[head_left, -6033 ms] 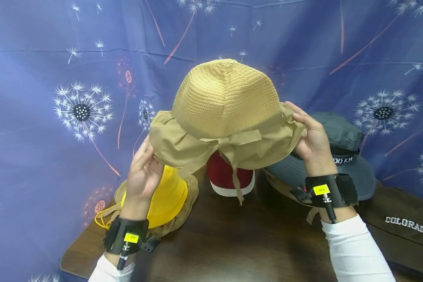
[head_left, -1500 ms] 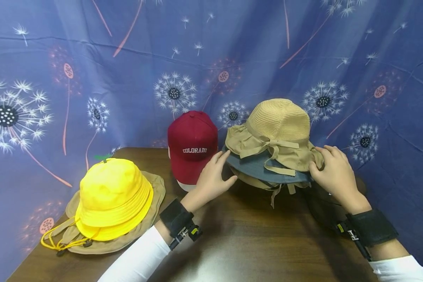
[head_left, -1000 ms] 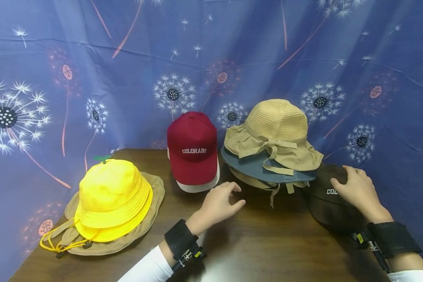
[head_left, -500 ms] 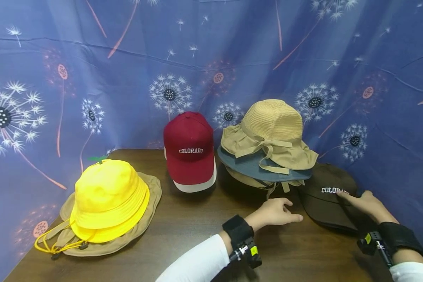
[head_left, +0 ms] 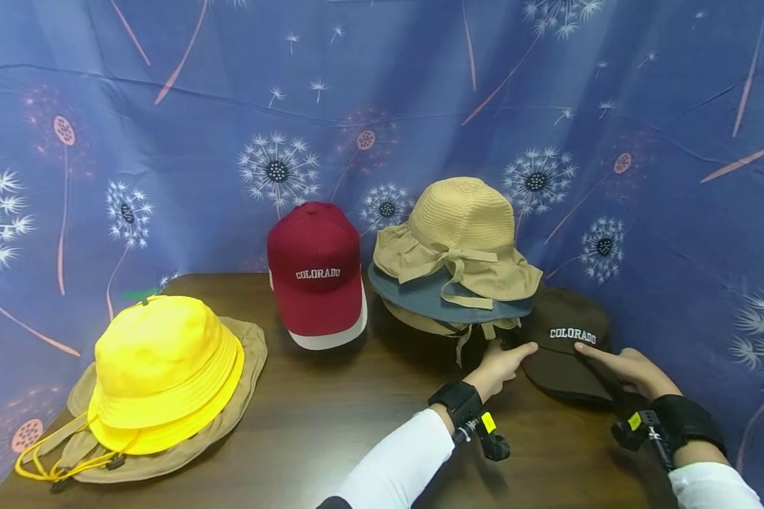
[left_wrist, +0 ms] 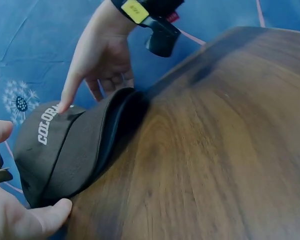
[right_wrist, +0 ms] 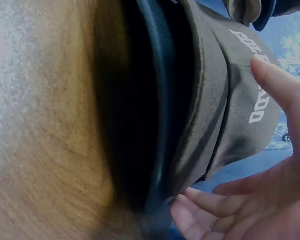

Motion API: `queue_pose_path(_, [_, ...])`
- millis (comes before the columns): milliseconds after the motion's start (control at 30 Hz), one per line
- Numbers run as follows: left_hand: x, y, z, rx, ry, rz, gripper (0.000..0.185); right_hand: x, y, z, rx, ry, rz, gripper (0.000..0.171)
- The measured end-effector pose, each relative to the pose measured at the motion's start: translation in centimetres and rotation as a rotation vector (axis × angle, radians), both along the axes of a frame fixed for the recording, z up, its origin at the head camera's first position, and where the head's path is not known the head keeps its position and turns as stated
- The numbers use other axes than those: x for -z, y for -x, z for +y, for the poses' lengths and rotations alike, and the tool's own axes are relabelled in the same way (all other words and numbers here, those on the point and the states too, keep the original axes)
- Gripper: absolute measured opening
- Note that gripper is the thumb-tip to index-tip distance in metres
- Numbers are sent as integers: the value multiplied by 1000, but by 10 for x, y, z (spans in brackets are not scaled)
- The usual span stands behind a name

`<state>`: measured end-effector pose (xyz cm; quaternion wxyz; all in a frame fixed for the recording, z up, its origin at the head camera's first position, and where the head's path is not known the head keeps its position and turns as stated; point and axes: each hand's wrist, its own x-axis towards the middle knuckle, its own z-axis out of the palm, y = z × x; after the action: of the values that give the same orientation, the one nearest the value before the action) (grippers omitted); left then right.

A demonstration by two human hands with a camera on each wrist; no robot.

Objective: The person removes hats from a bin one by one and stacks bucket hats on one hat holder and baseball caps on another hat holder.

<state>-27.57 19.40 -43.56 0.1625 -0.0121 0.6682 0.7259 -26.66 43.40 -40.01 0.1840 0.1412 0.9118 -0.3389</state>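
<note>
A dark brown baseball cap [head_left: 563, 311] lettered COLORADO lies at the table's right. A second, dark teal brim [right_wrist: 163, 65] shows under its brim in the right wrist view. My right hand [head_left: 637, 371] reaches the cap's right side, its thumb on the front by the lettering and its other fingers by the brim's edge. At the opposite side is my left hand [head_left: 499, 366]. The left wrist view has the left thumb [left_wrist: 50, 217] extended near the brim's corner, fingers spread apart from it. Beside the cap, a straw sun hat [head_left: 465, 219] tops a blue-grey brimmed hat [head_left: 414, 297].
A red COLORADO cap [head_left: 315, 283] sits on a white-brimmed one in the middle back. Yellow bucket hats [head_left: 165, 367] rest on a tan hat [head_left: 248, 367] at the left. The wooden table [head_left: 305, 424] backs onto a blue dandelion curtain [head_left: 216, 127].
Both hands held up the straw hat earlier; it now tops the blue-grey hat. They have let go and moved right and down to the brown cap's sides, and the view has shifted right.
</note>
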Motion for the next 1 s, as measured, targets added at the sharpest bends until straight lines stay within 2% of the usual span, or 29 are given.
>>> queue_pose_path(100, [1, 2, 0, 15, -47, -12, 74, 1, 3, -6, -13, -21, 18, 110])
queue_pose_path(167, [1, 1, 1, 14, -55, -18, 73, 2, 3, -8, -16, -23, 26, 122])
queue_pose_path(233, [1, 0, 4, 4, -64, -20, 71, 3, 2, -10, -20, -18, 32, 122])
queue_pose_path(500, [7, -4, 14, -13, -103, -29, 61, 5, -6, -11, 8, -4, 72, 116])
queue_pose_path(567, [8, -5, 15, -12, -112, -31, 60, 6, -9, -11, 26, 10, 96, 100])
queue_pose_path(667, [8, -5, 17, -15, -143, -37, 58, 8, -13, -12, 73, 20, 144, 62])
queue_pose_path(700, [9, -4, 17, -17, -152, -37, 58, 9, -14, -11, 87, 26, 158, 57])
queue_pose_path(900, [5, -6, 20, -14, -212, -53, 56, 12, -18, -11, 179, -1, 260, 55])
queue_pose_path(1000, [1, -7, 19, 4, -253, -61, 56, 14, -20, -11, 238, -28, 313, 62])
